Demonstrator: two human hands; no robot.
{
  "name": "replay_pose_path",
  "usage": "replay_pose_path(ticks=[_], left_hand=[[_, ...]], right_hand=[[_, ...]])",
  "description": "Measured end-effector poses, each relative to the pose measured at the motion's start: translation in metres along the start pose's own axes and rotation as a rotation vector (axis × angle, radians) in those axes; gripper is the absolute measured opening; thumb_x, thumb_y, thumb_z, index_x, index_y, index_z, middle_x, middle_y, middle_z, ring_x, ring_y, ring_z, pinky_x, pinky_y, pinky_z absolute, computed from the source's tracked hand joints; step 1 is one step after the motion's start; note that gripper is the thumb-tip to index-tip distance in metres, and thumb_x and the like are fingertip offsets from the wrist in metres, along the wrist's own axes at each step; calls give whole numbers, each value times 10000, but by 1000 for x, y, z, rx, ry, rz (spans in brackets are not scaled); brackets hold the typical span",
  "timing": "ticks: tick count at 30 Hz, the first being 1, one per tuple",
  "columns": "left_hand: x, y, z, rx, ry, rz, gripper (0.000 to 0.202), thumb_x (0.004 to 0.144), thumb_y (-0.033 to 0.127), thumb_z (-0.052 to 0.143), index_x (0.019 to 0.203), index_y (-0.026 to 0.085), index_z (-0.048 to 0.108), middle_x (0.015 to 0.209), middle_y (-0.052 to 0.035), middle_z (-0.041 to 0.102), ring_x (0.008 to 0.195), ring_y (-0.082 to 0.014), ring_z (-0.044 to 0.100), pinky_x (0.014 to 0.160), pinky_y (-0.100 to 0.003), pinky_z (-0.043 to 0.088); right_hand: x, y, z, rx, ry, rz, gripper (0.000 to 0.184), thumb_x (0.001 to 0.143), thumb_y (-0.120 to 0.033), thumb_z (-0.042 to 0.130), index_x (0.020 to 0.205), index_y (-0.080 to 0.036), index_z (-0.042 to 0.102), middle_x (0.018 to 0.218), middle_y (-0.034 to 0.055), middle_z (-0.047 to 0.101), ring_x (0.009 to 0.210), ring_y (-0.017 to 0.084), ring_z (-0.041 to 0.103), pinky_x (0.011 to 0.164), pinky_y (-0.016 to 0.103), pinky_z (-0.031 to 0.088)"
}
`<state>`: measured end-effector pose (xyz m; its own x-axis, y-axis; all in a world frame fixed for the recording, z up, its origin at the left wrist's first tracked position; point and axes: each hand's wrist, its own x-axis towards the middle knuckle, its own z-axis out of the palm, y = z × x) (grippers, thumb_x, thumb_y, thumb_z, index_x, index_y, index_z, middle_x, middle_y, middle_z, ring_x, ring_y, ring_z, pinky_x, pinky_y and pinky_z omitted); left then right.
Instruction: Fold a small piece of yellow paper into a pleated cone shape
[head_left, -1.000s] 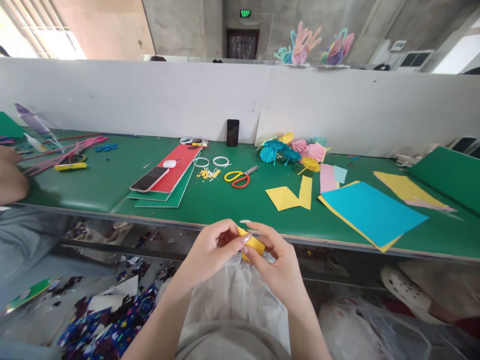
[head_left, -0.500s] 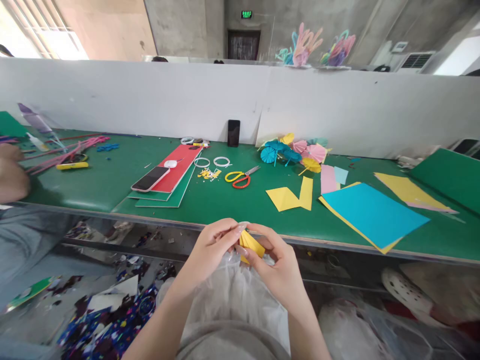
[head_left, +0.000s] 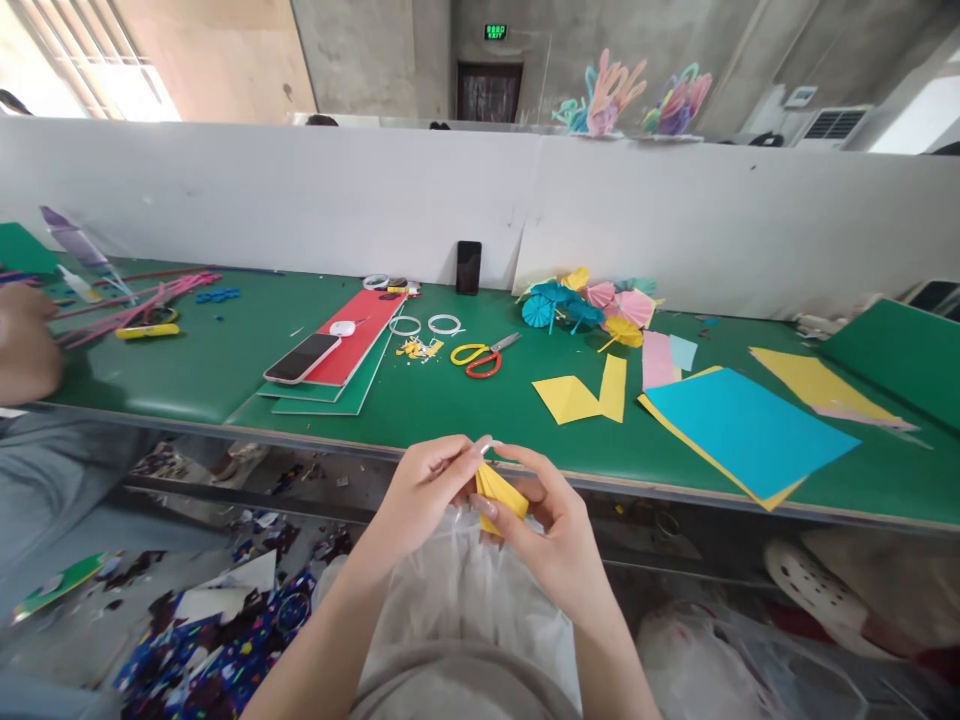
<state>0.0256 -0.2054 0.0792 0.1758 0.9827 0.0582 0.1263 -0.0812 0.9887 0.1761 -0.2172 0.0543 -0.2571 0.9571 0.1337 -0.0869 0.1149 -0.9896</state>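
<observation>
A pleated piece of yellow paper is held between my two hands, in front of the table's near edge and above my lap. My left hand pinches the gathered upper end of its folds. On the other side my right hand grips the wider part, thumb in front and fingers partly hidden behind. Beyond my hands on the table lie scissors with one yellow and one red handle. Cut yellow paper rests to the right of them.
Small paper umbrellas are heaped by the white partition. Blue sheets lie at right. A phone rests on red and green boards at left; another phone leans upright. A co-worker's arm is at far left.
The yellow paper shows a little more of its pleats between my hands, and my fingers have shifted slightly on it. The things on the table have stayed in place.
</observation>
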Motion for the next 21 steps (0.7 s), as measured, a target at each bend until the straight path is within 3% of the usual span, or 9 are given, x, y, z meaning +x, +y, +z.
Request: replay_pose_path(ticks=[4,10,21], left_hand=[[1,0,0,5,30,-3,449,904,484,386,607,158,469,498,38,445,453,-71,400,449,-190,313],[1,4,-2,35,-19,7,258,809,370,606,693,155,523,623,42,496,556,-69,442,507,-172,353],[-1,10,-10,13,-90,-97,273,775,369,644,677,143,526,580,54,486,492,-52,392,450,-172,295]], right_hand=[[1,-1,1,29,17,2,407,771,-238,682,1151,-255,537,620,-45,616,521,102,568,508,216,552],[1,0,1,37,22,7,423,768,-214,678,1161,-266,532,620,-53,615,522,100,578,521,217,557],[-1,-2,1,24,21,8,414,768,-227,688,1151,-266,537,614,-57,611,527,103,585,531,219,551]])
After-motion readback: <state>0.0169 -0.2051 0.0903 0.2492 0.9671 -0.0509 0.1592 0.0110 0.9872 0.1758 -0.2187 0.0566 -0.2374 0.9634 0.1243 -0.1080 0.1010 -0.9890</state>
